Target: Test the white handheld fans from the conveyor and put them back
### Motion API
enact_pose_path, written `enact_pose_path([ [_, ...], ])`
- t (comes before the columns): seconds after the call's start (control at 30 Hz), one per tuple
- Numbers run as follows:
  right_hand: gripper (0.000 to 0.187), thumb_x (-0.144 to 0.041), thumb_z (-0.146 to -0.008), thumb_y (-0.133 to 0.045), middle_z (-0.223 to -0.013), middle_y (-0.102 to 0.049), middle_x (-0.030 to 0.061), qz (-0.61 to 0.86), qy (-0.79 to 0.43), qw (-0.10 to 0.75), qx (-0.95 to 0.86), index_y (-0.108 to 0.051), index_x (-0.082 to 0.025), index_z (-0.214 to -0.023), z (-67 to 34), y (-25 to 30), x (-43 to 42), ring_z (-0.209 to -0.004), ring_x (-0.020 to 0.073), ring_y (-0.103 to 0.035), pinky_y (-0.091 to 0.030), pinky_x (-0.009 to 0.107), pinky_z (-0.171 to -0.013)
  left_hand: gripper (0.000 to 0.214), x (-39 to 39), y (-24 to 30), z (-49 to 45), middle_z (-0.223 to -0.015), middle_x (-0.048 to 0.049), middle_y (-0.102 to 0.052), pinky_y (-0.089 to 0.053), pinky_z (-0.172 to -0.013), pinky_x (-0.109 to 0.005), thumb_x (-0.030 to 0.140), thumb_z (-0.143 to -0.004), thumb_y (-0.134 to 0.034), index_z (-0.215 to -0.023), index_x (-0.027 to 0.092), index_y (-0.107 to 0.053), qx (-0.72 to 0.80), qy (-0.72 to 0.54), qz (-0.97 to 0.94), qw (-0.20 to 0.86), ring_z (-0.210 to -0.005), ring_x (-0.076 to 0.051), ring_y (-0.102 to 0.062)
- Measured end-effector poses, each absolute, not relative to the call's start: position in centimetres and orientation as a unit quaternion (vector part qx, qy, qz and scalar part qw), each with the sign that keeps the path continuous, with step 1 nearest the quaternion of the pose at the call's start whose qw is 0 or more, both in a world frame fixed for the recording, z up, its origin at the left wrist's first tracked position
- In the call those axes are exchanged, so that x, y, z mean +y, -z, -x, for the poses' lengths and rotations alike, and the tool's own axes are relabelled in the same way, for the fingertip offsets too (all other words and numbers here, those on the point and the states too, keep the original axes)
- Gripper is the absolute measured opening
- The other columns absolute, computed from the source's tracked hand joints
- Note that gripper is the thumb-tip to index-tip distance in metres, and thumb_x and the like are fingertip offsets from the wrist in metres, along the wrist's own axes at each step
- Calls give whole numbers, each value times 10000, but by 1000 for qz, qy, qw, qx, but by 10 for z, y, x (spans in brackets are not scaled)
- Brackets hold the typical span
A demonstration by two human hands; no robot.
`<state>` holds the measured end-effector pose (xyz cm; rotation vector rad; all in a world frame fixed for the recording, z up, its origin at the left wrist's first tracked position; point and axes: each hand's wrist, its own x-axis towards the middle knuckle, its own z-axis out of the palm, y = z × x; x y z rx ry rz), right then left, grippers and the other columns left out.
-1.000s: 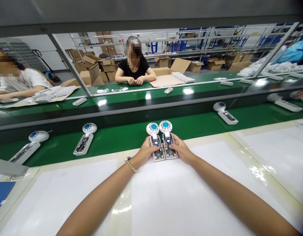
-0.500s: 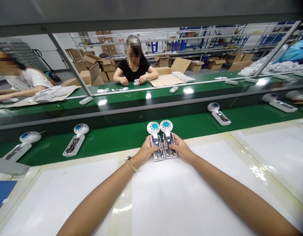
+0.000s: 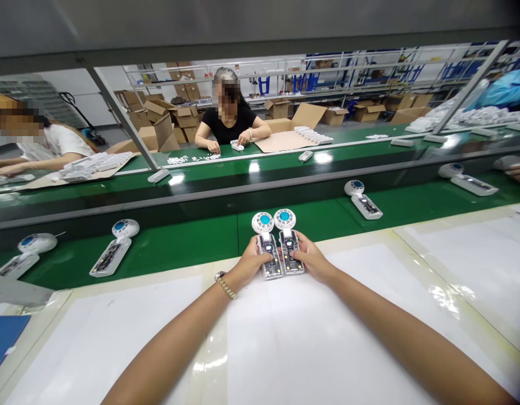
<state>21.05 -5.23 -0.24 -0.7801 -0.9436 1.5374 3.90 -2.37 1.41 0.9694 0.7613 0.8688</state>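
Note:
My left hand (image 3: pixel 248 265) is closed round a small handheld fan (image 3: pixel 263 221), thumb on its clear-fronted body. A second, matching handheld fan (image 3: pixel 284 217) is gripped in my right hand (image 3: pixel 313 260), its thumb also on the front. Both have white round heads with blue centres, and dark circuit boards with small lights show through the bodies. The two stand side by side, heads pointing away from me, over the far edge of the white-covered table (image 3: pixel 310 343). My fingers behind the bodies are mostly hidden.
Beyond the table, a green conveyor belt (image 3: pixel 192 239) carries more fans, such as one at left (image 3: pixel 112 256) and one at right (image 3: pixel 366 206). Across it, a co-worker in black (image 3: pixel 228 121) handles white parts. A blue folder (image 3: pixel 7 337) lies at left; a metal beam (image 3: pixel 260 28) spans overhead.
Fans on the near belt have moved left, while white casings on the far belt have shifted right. My hands keep hold of both fans almost in place.

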Motion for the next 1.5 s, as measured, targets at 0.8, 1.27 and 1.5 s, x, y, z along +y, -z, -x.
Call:
enact_pose_path([
  [0.8,634,-707,-751,-328,-492,-587,38,364,-690,533,-327,-624,-147,-758,-216,-11,-47,-462,155,-537,-449,275,-530,616,-14,-25,-35,-512,-68,-607,-504,-659,-333,710,-728,-385,-728,126,-581,324,-343,-310,826,-501,-171,-592],
  [1.27,701,-310,-720,-653,-1178,-549,53,427,-483,531,-550,-239,-324,-1285,-197,2,10,-1068,243,-546,-427,409,-916,318,25,-8,-4,-834,-83,-636,-486,-777,-353,60,-641,-636,-928,140,-522,383,-518,-335,688,-774,-190,-629],
  [1.5,609,-346,-738,-618,-1341,-394,112,482,-346,559,-579,-322,-246,-1261,-197,10,34,-1165,237,-474,-383,362,-979,594,44,-2,22,-1342,-109,-359,-322,-996,-344,77,-666,-608,-1172,239,-342,450,-647,-350,506,-1242,-208,-371],
])
